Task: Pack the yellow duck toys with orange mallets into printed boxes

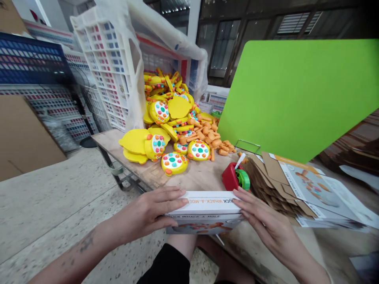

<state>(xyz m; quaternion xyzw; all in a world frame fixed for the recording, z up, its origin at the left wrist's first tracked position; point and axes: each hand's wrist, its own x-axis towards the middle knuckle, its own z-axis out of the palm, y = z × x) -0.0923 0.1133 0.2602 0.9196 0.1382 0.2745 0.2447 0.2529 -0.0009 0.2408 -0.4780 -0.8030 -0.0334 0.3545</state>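
Note:
A white printed toy box [204,202] with "DUCK WHACK-A-MOLE" lettering is held between my hands at the table's near edge, above my lap. My left hand [156,207] grips its left end, fingers over the top and thumb on the front picture side. At the opposite end, my right hand [263,215] presses its fingers over the top corner and side. Just beyond the box stands a red tape dispenser [229,177] with a green roll [243,179]. Yellow duck toys [174,162] with coloured knobs lie past it, beside a heap of orange toy hammers [207,132].
A white plastic crate [109,67] lies on its side, spilling yellow toys onto the wooden table [204,177]. Flattened cartons [278,185] are stacked at right, before a large green board [296,94]. Further crates [77,104] stand at left.

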